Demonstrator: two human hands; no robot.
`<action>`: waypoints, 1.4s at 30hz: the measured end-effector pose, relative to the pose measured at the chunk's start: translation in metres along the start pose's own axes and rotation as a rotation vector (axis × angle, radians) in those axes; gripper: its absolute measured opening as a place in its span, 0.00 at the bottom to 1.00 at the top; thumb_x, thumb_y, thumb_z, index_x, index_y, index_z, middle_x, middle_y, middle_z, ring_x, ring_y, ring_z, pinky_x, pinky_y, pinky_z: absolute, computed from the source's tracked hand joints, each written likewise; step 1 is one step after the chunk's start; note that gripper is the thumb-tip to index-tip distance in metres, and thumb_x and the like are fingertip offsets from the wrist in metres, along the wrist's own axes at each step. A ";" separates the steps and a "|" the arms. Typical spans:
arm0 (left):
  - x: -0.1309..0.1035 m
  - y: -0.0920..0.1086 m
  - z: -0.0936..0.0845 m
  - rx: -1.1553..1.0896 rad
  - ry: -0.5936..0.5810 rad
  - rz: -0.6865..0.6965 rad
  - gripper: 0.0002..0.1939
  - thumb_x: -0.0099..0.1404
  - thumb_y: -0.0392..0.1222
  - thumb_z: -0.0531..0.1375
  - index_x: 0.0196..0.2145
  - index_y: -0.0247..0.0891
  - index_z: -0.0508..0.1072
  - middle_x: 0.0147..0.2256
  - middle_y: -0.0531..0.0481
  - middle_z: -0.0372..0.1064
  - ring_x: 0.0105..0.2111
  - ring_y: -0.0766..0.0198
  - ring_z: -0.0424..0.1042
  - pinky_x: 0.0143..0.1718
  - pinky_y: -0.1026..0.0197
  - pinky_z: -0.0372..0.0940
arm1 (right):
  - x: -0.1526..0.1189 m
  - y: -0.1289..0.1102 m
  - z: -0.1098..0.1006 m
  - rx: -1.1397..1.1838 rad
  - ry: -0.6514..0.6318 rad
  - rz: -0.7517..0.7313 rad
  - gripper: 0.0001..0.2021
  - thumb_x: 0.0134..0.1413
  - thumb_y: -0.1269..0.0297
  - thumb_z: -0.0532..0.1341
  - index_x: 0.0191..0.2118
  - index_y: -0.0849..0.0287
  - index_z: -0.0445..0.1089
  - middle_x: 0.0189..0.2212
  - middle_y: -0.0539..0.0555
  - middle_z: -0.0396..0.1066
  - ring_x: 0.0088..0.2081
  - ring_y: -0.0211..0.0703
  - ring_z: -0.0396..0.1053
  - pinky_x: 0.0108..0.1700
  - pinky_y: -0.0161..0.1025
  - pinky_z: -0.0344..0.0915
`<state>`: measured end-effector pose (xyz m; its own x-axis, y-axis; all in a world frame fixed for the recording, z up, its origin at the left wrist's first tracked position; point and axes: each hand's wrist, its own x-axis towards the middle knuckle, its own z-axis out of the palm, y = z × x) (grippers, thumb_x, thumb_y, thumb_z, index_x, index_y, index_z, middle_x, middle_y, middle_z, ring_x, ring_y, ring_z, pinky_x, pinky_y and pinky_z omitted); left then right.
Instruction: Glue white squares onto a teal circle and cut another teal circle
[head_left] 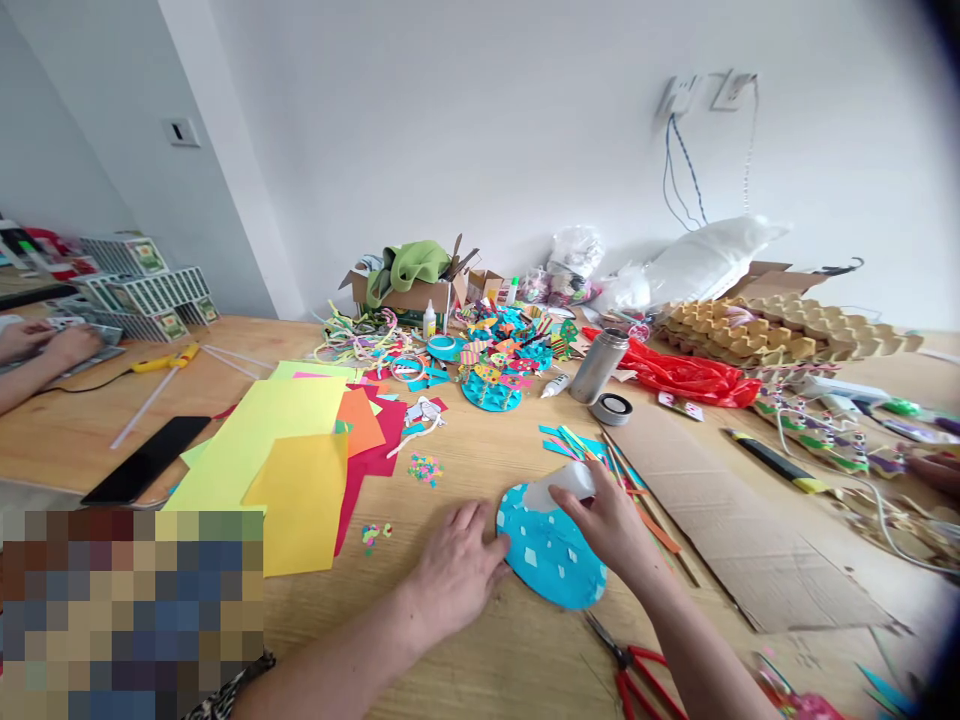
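A blue oval disc (551,565) with small pale patches on it lies on the wooden table in front of me. My left hand (463,562) rests flat on the table, its fingers stretched out and the thumb at the disc's left edge. Over the disc's far edge, my right hand (604,515) grips a white rounded piece (559,487), perhaps a paper cup or tube; its exact kind does not show. Blue and coloured paper strips (577,440) lie just beyond that hand. Red-handled pliers or scissors (626,655) lie near my right forearm.
Coloured paper sheets (300,500) and a black phone (146,460) lie to the left. A metal flask (600,365) stands behind the disc, with flat cardboard (720,520) and a yellow-black cutter (772,460) at right. Another person's hands (71,345) are at far left.
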<state>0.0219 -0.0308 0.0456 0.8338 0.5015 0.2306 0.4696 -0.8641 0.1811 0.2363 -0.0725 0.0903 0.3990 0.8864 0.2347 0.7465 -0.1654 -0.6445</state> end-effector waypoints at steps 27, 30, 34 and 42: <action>-0.002 0.014 -0.004 -0.020 -0.080 0.182 0.14 0.68 0.49 0.55 0.46 0.40 0.70 0.48 0.44 0.66 0.50 0.55 0.63 0.50 0.52 0.58 | -0.006 0.000 -0.015 0.042 0.008 0.037 0.12 0.48 0.52 0.59 0.29 0.53 0.57 0.19 0.47 0.64 0.21 0.42 0.64 0.23 0.37 0.58; -0.001 0.008 -0.003 -0.008 -0.063 0.162 0.14 0.68 0.49 0.55 0.46 0.40 0.71 0.49 0.44 0.66 0.51 0.55 0.62 0.51 0.52 0.58 | 0.004 -0.005 -0.004 0.071 0.065 0.029 0.12 0.49 0.52 0.58 0.32 0.54 0.59 0.22 0.48 0.65 0.24 0.43 0.65 0.26 0.39 0.60; 0.000 0.004 -0.004 0.004 -0.043 0.137 0.15 0.68 0.50 0.54 0.47 0.41 0.70 0.51 0.45 0.66 0.54 0.53 0.59 0.52 0.50 0.57 | 0.009 -0.011 0.014 0.064 0.060 -0.022 0.13 0.49 0.53 0.58 0.36 0.55 0.60 0.26 0.50 0.67 0.28 0.45 0.67 0.29 0.41 0.63; -0.001 0.005 -0.005 0.005 -0.042 0.128 0.15 0.69 0.50 0.52 0.46 0.39 0.70 0.53 0.45 0.64 0.54 0.52 0.59 0.52 0.50 0.58 | 0.009 -0.007 0.016 -0.051 0.054 -0.074 0.11 0.51 0.54 0.57 0.36 0.55 0.59 0.26 0.50 0.65 0.27 0.45 0.64 0.29 0.40 0.59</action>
<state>0.0223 -0.0355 0.0508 0.8984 0.3851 0.2111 0.3600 -0.9211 0.1481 0.2262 -0.0566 0.0853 0.3690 0.8727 0.3198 0.8006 -0.1236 -0.5864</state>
